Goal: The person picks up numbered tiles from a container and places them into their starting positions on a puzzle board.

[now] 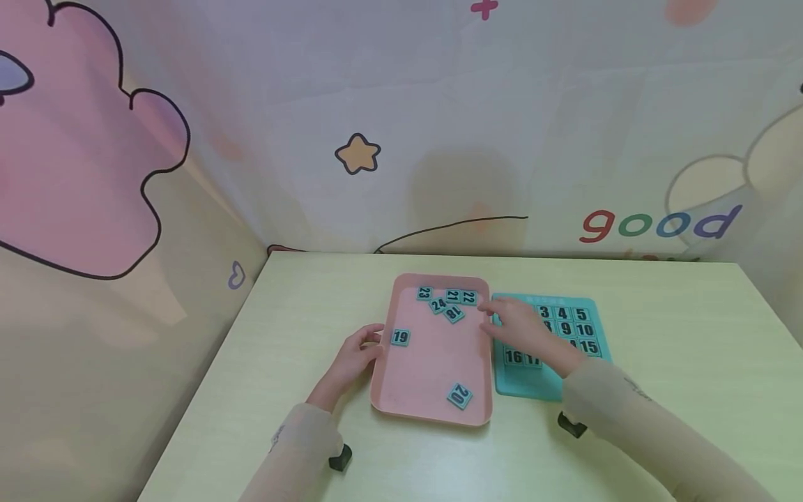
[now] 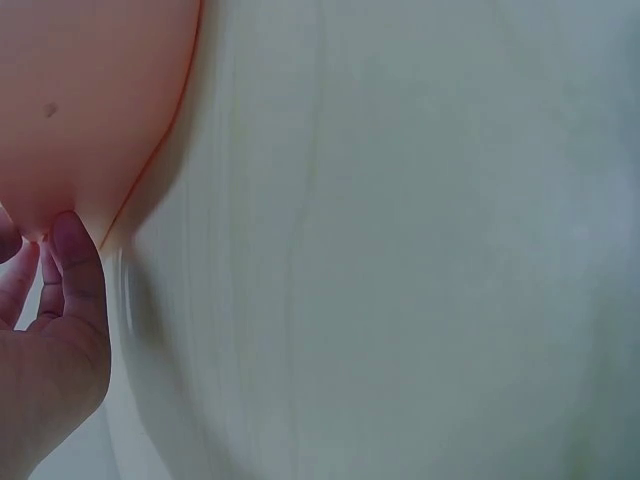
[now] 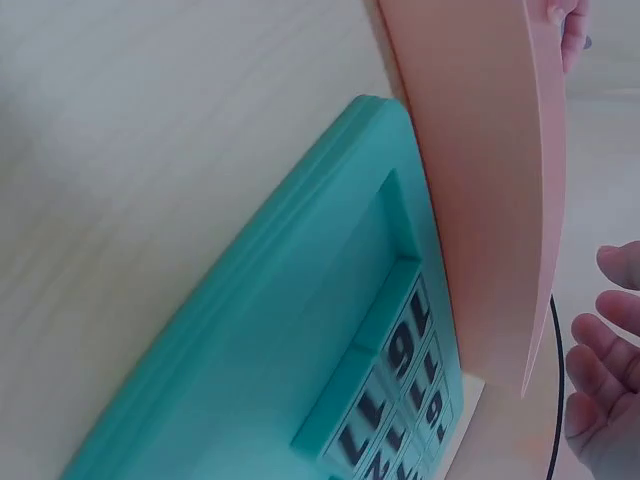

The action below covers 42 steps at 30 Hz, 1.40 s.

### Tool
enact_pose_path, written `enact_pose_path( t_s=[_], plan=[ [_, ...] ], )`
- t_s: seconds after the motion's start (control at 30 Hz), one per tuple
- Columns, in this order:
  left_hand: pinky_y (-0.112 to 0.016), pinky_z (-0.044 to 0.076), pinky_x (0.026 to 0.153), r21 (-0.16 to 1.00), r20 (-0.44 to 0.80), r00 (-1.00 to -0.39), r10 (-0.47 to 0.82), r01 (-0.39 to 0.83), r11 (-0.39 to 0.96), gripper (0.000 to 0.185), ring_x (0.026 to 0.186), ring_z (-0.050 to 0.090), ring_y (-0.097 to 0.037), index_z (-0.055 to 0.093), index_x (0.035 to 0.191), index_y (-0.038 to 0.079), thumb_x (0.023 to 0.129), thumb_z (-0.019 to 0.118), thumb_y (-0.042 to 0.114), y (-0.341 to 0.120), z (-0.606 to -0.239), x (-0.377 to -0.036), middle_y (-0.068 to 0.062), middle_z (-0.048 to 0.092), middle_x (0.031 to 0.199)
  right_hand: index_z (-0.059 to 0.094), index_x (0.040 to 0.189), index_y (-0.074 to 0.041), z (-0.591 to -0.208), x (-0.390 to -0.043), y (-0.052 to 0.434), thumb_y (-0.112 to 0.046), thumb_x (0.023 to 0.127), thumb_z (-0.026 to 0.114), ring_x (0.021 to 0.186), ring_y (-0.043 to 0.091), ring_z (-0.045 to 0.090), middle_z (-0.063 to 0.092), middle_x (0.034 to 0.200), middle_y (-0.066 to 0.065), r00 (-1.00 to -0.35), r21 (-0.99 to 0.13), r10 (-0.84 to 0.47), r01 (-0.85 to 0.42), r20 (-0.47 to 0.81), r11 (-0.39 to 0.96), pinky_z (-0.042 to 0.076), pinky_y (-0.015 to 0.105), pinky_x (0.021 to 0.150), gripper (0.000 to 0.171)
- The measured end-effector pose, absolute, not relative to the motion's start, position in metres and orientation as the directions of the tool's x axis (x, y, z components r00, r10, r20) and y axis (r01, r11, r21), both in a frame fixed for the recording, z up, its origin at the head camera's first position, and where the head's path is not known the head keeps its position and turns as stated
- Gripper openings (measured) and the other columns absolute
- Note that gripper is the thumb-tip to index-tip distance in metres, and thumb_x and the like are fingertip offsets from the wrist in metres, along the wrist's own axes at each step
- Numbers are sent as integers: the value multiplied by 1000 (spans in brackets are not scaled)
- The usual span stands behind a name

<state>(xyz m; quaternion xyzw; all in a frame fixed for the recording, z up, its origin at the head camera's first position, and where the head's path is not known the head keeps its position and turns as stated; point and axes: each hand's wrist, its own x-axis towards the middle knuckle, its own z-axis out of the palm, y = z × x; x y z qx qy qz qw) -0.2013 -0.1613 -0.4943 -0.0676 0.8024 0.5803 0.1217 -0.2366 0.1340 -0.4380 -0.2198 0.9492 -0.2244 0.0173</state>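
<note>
A pink tray point(image 1: 433, 362) lies in the middle of the table with several teal number tiles loose in it. Tiles 23 point(image 1: 424, 293), 24, 21, 22 and 18 cluster at its far end, 19 point(image 1: 400, 337) sits by the left rim and 20 point(image 1: 460, 395) near the front. My left hand point(image 1: 360, 348) grips the left rim; in the left wrist view its thumb point(image 2: 75, 265) presses the tray point(image 2: 90, 90). To the right lies a teal number board point(image 1: 527, 383) with tiles seated in it. My right hand point(image 1: 509, 324) hovers over its left side, fingers relaxed and empty point(image 3: 600, 340), pointing at the tray's right rim point(image 3: 480, 170).
The pale table point(image 1: 659, 348) is walled at the back and left by cartoon-printed fabric point(image 1: 357, 153). Its front edge runs close to my sleeves. The board point(image 3: 280, 330) lies right against the tray's right side.
</note>
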Motion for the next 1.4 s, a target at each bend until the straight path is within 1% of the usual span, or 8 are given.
enact_pose_path(
  t_s=[0.17,0.27,0.53,0.67,0.87,1.0,1.23,1.4],
  plan=[
    [-26,45,77,916,-274,-961,33,-250,313,39,88,51,-19,47,124,12,86,51,8,-162,-495,-202,-10,51,106,62,106,-7,-444,-248,116,-21,80,60,87,22,53,63,96,8,-889,-392,-443,-451,115,802,46,35,70,29],
    [-27,45,79,916,-275,-961,37,-250,313,39,90,51,-20,47,124,12,86,50,8,-161,-495,-202,-11,51,107,64,103,-8,-448,-255,108,-20,78,61,87,22,52,63,93,7,-886,-337,-443,-462,136,820,44,38,74,28],
    [-27,45,79,915,-284,-958,36,-259,310,39,90,50,-19,47,125,14,86,50,9,-161,-495,-203,-9,51,108,66,100,-11,-461,-269,95,-27,75,64,101,24,48,65,98,5,-909,-252,-404,-416,102,874,40,45,81,30],
    [-26,45,79,918,-279,-959,40,-254,305,40,91,50,-19,47,125,14,86,50,9,-161,-495,-204,-9,51,108,66,100,-12,-469,-274,90,-31,75,65,108,26,43,65,98,4,-926,-255,-369,-376,76,891,33,49,87,32],
    [-27,44,79,923,-277,-959,58,-249,294,41,91,49,-19,46,126,10,86,50,8,-162,-489,-201,-11,50,108,64,105,-13,-478,-278,85,-39,74,64,114,29,37,61,110,7,-946,-239,-321,-320,35,917,20,55,96,40],
    [-27,44,79,918,-279,-959,53,-250,307,40,89,50,-19,46,126,8,86,50,6,-160,-480,-197,-11,51,106,62,108,-12,-481,-279,83,-40,75,64,117,29,36,60,113,9,-954,-241,-300,-292,3,926,12,57,100,44],
    [-27,45,80,917,-273,-961,39,-247,314,40,90,51,-19,46,125,12,86,51,9,-162,-496,-203,-10,51,107,63,108,-12,-483,-281,82,-35,75,65,115,30,36,59,112,9,-957,-262,-290,-276,-16,925,11,57,102,41],
    [-27,45,81,907,-292,-956,24,-269,325,39,91,51,-19,47,125,14,86,50,9,-162,-496,-203,-9,52,107,63,108,-19,-484,-279,83,-27,73,65,115,30,36,58,114,7,-942,-254,-332,-313,-36,915,11,57,102,37]
  ],
)
